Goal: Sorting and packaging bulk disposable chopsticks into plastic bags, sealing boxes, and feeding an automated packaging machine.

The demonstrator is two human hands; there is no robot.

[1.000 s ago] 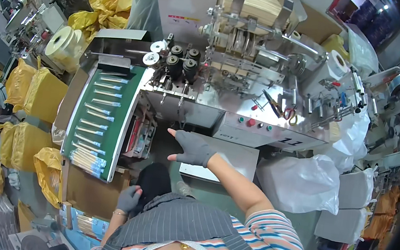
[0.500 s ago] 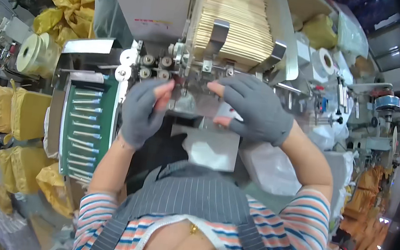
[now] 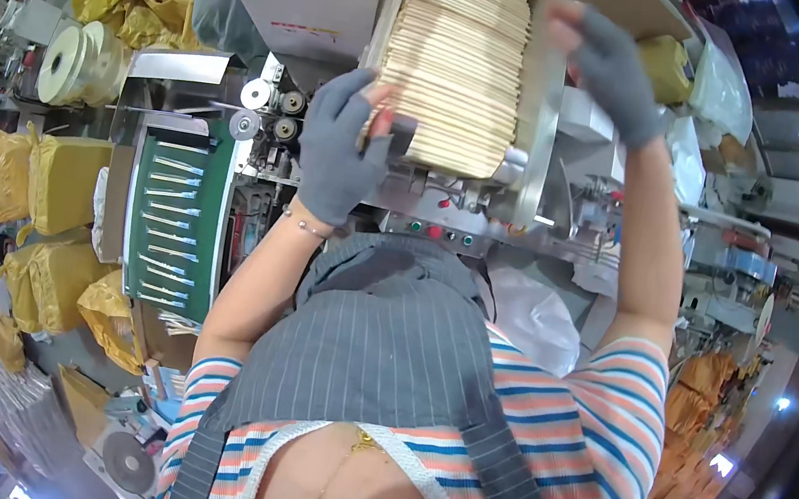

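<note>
A long stack of pale wooden sticks (image 3: 459, 66) fills the machine's hopper in front of me. My left hand (image 3: 344, 146), in a grey fingerless glove, is at the near left corner of the stack. Its thumb and fingers are bent and apart, close to a dark metal bracket (image 3: 401, 136); whether they touch it is unclear. Beyond the hopper's right metal wall (image 3: 541, 107), my right hand (image 3: 613, 71) is raised in a matching glove, fingers apart and pointing left. Its fingertips are blurred, and nothing shows in them.
A control box (image 3: 301, 4) with a lit screen stands left of the hopper. Small wrapped sticks lie across a green conveyor (image 3: 211, 225) on the left, beside yellow bags (image 3: 65, 185). Buttons line the machine's front panel (image 3: 452, 236). A white plastic bag (image 3: 537, 318) lies at right.
Both hands have moved up and away from the rollers and the area below the hopper. The left went to the stack's near left corner, the right past the hopper's right wall. My body leaned closer.
</note>
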